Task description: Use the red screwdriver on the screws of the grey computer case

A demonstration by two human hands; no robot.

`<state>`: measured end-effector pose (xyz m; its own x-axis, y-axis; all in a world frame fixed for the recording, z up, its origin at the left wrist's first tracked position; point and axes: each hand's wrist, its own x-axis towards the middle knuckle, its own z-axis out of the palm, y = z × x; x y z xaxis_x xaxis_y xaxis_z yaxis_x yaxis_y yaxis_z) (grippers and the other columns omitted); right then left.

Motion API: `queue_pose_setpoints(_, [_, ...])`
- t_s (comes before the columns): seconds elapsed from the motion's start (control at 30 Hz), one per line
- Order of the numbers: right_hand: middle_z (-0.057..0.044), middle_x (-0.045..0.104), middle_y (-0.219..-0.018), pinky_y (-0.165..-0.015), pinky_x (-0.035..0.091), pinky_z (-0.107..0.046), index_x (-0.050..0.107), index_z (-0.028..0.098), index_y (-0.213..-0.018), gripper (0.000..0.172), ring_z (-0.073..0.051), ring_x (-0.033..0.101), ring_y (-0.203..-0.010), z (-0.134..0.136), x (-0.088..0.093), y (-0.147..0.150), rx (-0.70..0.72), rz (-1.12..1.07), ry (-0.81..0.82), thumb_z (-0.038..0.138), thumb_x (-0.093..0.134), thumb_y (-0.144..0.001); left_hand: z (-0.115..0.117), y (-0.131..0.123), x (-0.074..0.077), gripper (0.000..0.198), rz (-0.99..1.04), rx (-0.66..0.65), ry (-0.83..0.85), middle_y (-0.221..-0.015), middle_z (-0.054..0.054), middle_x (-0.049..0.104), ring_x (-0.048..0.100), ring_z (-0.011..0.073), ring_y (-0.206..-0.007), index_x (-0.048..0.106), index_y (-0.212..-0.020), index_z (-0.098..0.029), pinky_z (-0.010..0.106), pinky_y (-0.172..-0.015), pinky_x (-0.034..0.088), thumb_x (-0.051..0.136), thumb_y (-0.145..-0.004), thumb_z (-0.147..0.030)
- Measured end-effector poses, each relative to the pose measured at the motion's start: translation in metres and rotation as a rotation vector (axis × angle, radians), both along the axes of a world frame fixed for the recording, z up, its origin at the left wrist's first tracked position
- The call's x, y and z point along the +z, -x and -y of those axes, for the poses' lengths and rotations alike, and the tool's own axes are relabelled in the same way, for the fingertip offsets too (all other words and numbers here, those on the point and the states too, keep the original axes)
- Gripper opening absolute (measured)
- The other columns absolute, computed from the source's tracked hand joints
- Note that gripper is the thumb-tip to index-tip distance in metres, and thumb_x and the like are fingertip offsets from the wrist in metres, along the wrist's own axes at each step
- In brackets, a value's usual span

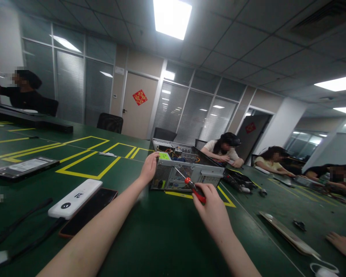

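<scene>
An opened computer case point(194, 171) lies on the green table with its rear panel toward me. My left hand point(149, 168) is closed on its left corner, beside a bright green label point(163, 156); some fingertips are hidden there. In my right hand point(212, 204) is a screwdriver point(192, 185) with a red and black handle. Its thin shaft slants up and left to the rear panel, and I cannot tell whether the tip touches a screw. Colored wires show inside the case.
Left on the table point(138, 238) are a white power bank point(75, 198), a dark phone point(89, 213) and a hard drive point(24, 167). A long pale strip point(288, 234) lies at right. Black parts point(239, 181) sit beyond the case. Several people work around the table.
</scene>
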<state>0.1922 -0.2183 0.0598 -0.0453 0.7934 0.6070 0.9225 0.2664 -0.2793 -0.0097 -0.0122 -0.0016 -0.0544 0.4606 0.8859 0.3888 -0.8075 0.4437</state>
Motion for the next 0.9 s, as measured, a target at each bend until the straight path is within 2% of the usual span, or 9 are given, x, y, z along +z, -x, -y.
queue_pose_setpoints(0.1, [-0.011, 0.064, -0.099, -0.073, 0.047, -0.034, 0.056, 0.019, -0.104, 0.03, -0.024, 0.062, -0.087, -0.004, -0.001, -0.001, -0.083, -0.023, -0.003, 0.038, 0.038, -0.089, 0.0, 0.0, 0.0, 0.037, 0.006, -0.004, -0.004, -0.117, 0.011, 0.059, 0.052, 0.0199, -0.114, 0.056, -0.103, -0.018, 0.042, -0.103, 0.039, 0.023, -0.095, -0.033])
queue_pose_setpoints(0.23, [-0.009, 0.067, -0.086, -0.066, 0.044, -0.033, 0.054, 0.02, -0.102, 0.034, -0.024, 0.063, -0.077, -0.007, -0.001, -0.003, -0.12, -0.035, 0.13, 0.045, 0.036, -0.089, -0.001, 0.0, -0.001, 0.037, 0.015, -0.004, -0.014, -0.117, 0.011, 0.059, 0.052, 0.0198, -0.114, 0.055, -0.104, -0.018, 0.043, -0.103, 0.039, 0.023, -0.095, -0.033])
queue_pose_setpoints(0.33, [-0.006, 0.065, -0.084, -0.062, 0.044, -0.03, 0.045, 0.02, -0.111, 0.037, -0.021, 0.062, -0.069, -0.003, 0.001, -0.003, -0.072, -0.064, 0.247, 0.038, 0.052, -0.079, 0.0, 0.0, -0.001, 0.036, 0.007, -0.002, -0.021, -0.117, 0.01, 0.059, 0.052, 0.0197, -0.114, 0.055, -0.104, -0.019, 0.043, -0.103, 0.04, 0.023, -0.095, -0.032])
queue_pose_setpoints(0.4, [-0.004, 0.064, -0.084, -0.06, 0.044, -0.028, 0.042, 0.021, -0.108, 0.036, -0.019, 0.062, -0.067, 0.0, 0.003, -0.001, 0.001, -0.106, 0.311, 0.03, 0.054, -0.076, 0.0, 0.0, -0.001, 0.036, 0.003, 0.004, -0.016, -0.117, 0.01, 0.059, 0.052, 0.0197, -0.114, 0.055, -0.104, -0.019, 0.043, -0.103, 0.04, 0.023, -0.095, -0.032])
queue_pose_setpoints(0.47, [-0.002, 0.063, -0.081, -0.058, 0.044, -0.027, 0.042, 0.022, -0.101, 0.028, -0.018, 0.061, -0.065, 0.003, 0.004, 0.001, 0.03, -0.154, 0.326, 0.033, 0.051, -0.078, 0.0, 0.0, -0.001, 0.036, 0.0, 0.006, -0.014, -0.117, 0.01, 0.059, 0.052, 0.0196, -0.115, 0.055, -0.104, -0.019, 0.043, -0.103, 0.04, 0.023, -0.095, -0.032])
queue_pose_setpoints(0.57, [-0.003, 0.062, -0.076, -0.057, 0.043, -0.029, 0.047, 0.022, -0.092, 0.026, -0.019, 0.059, -0.064, 0.004, 0.006, 0.001, -0.046, -0.162, 0.251, 0.045, 0.044, -0.083, 0.0, 0.0, -0.001, 0.036, -0.004, 0.004, -0.016, -0.118, 0.01, 0.058, 0.051, 0.0192, -0.116, 0.055, -0.105, -0.019, 0.043, -0.103, 0.039, 0.023, -0.095, -0.033])
queue_pose_setpoints(0.67, [-0.008, 0.064, -0.081, -0.066, 0.044, -0.033, 0.055, 0.02, -0.086, 0.032, -0.023, 0.061, -0.075, -0.002, 0.004, -0.003, -0.09, -0.104, 0.12, 0.047, 0.038, -0.087, 0.0, 0.0, -0.001, 0.036, -0.001, 0.003, -0.012, -0.118, 0.009, 0.058, 0.051, 0.0191, -0.116, 0.055, -0.105, -0.019, 0.043, -0.103, 0.039, 0.022, -0.095, -0.033])
queue_pose_setpoints(0.8, [-0.012, 0.061, -0.103, -0.079, 0.046, -0.036, 0.056, 0.018, -0.102, 0.031, -0.024, 0.06, -0.094, -0.011, -0.003, -0.008, -0.037, -0.124, -0.027, 0.037, 0.034, -0.09, 0.002, 0.0, 0.0, 0.036, -0.002, 0.0, -0.004, -0.119, 0.01, 0.058, 0.051, 0.0195, -0.116, 0.054, -0.105, -0.019, 0.043, -0.104, 0.039, 0.023, -0.095, -0.033])
queue_pose_setpoints(0.9, [-0.011, 0.057, -0.104, -0.08, 0.048, -0.037, 0.054, 0.019, -0.103, 0.026, -0.023, 0.059, -0.092, -0.011, -0.005, -0.007, 0.005, -0.117, -0.066, 0.036, 0.045, -0.086, 0.002, 0.001, 0.001, 0.036, 0.001, -0.004, -0.003, -0.118, 0.01, 0.058, 0.051, 0.0196, -0.116, 0.055, -0.105, -0.019, 0.043, -0.103, 0.039, 0.023, -0.095, -0.033])
